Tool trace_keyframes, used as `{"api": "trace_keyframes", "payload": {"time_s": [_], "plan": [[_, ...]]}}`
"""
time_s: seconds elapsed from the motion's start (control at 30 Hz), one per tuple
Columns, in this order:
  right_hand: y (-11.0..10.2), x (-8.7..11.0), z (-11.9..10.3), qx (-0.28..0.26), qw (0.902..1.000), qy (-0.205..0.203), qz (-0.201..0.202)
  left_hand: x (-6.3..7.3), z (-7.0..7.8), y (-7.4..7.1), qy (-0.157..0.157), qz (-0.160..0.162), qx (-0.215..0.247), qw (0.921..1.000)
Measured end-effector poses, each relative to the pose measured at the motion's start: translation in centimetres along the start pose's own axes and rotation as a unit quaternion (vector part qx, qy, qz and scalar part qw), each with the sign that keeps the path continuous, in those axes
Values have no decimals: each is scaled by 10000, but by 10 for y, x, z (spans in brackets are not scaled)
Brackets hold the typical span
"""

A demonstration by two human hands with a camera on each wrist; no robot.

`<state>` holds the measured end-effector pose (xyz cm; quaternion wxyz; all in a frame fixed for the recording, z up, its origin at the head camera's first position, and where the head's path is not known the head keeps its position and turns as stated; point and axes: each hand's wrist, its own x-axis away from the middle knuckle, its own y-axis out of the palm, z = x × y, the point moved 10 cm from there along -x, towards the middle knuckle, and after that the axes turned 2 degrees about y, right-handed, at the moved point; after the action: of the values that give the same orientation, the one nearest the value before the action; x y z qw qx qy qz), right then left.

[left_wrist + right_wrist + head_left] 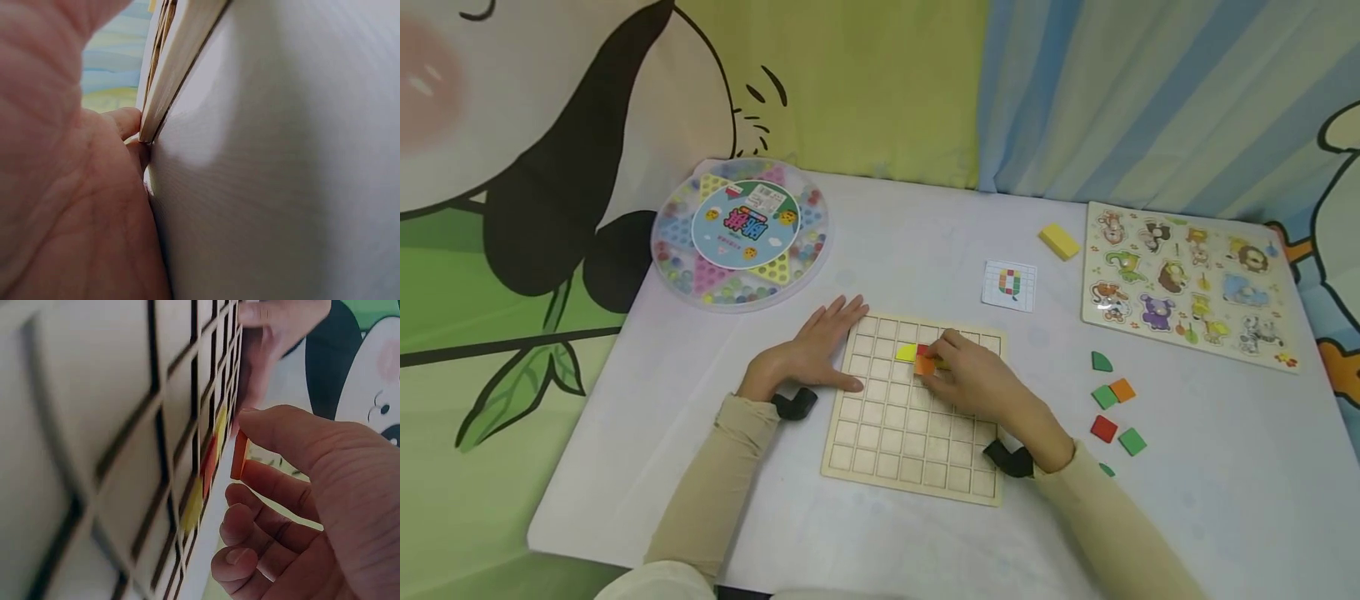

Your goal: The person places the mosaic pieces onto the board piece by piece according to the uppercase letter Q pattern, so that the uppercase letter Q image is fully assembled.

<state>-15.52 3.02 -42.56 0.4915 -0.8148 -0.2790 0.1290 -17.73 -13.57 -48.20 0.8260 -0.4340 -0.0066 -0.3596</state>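
Observation:
A wooden grid board lies on the white table. My right hand is over its upper part, pinching a square orange tile between thumb and forefinger, tilted and just off the board. Beneath it, a yellow tile and a red tile sit in the grid; the right wrist view shows another yellow tile beside the red one. My left hand rests at the board's left edge, fingers spread and thumb touching the board.
Right of the board lie several loose tiles, among them a red tile and an orange tile. A pattern card and yellow block lie behind. An animal puzzle is at far right, a round marble game back left.

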Motion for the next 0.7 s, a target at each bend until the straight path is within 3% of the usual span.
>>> {"api": "trace_keyframes", "payload": {"time_s": [0.23, 0.7], "plan": [[19, -14, -24, 187, 9991, -371, -112, 2, 1, -1, 33, -27, 4, 10000], [20, -14, -22, 302, 9992, -224, -115, 0, 0, -2, -9, -14, 42, 10000]]}}
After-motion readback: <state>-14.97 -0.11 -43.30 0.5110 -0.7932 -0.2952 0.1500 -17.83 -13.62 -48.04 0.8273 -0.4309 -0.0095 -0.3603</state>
